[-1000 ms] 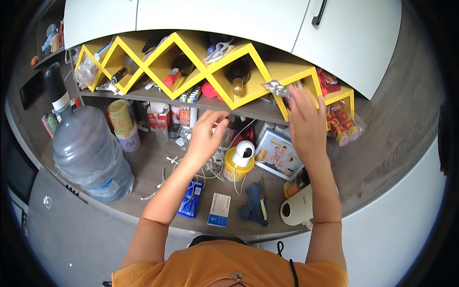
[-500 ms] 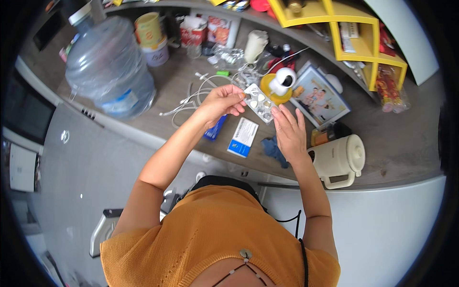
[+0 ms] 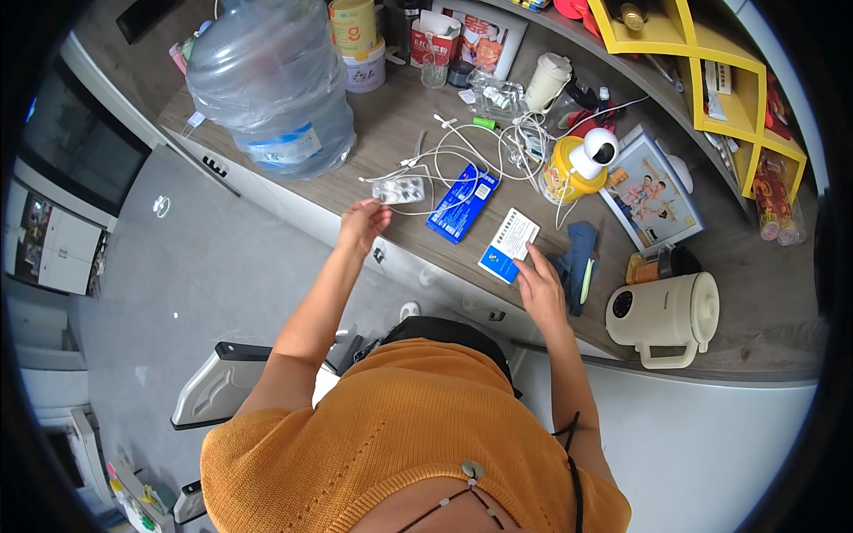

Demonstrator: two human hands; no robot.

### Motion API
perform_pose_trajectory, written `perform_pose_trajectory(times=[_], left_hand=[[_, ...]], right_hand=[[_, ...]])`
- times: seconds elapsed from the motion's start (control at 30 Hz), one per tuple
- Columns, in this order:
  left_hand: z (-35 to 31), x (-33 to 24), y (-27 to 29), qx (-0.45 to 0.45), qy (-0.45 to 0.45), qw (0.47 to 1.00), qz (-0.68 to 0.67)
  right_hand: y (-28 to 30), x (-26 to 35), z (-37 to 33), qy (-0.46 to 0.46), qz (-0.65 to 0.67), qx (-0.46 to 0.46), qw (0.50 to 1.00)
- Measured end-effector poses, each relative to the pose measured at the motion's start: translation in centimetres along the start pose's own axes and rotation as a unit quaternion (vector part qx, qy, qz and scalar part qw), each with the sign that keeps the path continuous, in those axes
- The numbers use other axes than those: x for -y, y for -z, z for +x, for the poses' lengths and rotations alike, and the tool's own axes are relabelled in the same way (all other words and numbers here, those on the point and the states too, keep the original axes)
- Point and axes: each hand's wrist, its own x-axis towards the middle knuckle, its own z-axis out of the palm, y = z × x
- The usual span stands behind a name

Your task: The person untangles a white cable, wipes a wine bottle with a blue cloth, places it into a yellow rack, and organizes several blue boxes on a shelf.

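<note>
At the desk's front edge, my left hand (image 3: 362, 226) has its fingertips pinched at the near corner of a silver blister pack (image 3: 398, 189). The pack is low over the desk beside white cables (image 3: 449, 151). My right hand (image 3: 542, 289) has its fingers apart, and its fingertips touch the right edge of a flat white-and-blue box (image 3: 508, 245). Between the hands lies a dark blue box (image 3: 464, 204) with a cable across it. A dark blue cloth (image 3: 579, 258) with a pale green stick-like item (image 3: 587, 280) is just right of my right hand.
A large water jug (image 3: 275, 98) stands at the left. A yellow tub (image 3: 569, 173) bearing a white camera (image 3: 593, 153), a framed photo (image 3: 653, 197) and a cream kettle (image 3: 666, 318) stand at the right. Yellow shelves (image 3: 702, 53) hang at upper right.
My left hand has moved left and down toward the desk with the blister pack. My right hand has left the pack and come down to the white-and-blue box. The view has shifted.
</note>
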Motion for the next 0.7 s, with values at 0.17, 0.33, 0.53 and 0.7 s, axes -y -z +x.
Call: perform_pose_trajectory(times=[0.17, 0.33, 0.53, 0.7], left_hand=[[3.5, -2.2, 0.7, -0.068, -0.019, 0.995, -0.065], [7.8, -3.6, 0.1, -0.058, -0.026, 0.988, -0.139], [6.0, -2.2, -2.2, -0.04, -0.039, 0.996, -0.076], [1.9, 0.8, -4.1, -0.015, -0.053, 0.996, 0.07]], right_hand=[[-1.1, -0.6, -1.6, -0.064, 0.053, -0.02, 0.996], [-1.3, -0.2, -1.4, -0.076, 0.051, -0.01, 0.996], [-0.6, -0.2, -1.5, -0.092, 0.043, -0.024, 0.995], [-0.3, -1.1, -2.4, -0.128, 0.026, -0.038, 0.991]])
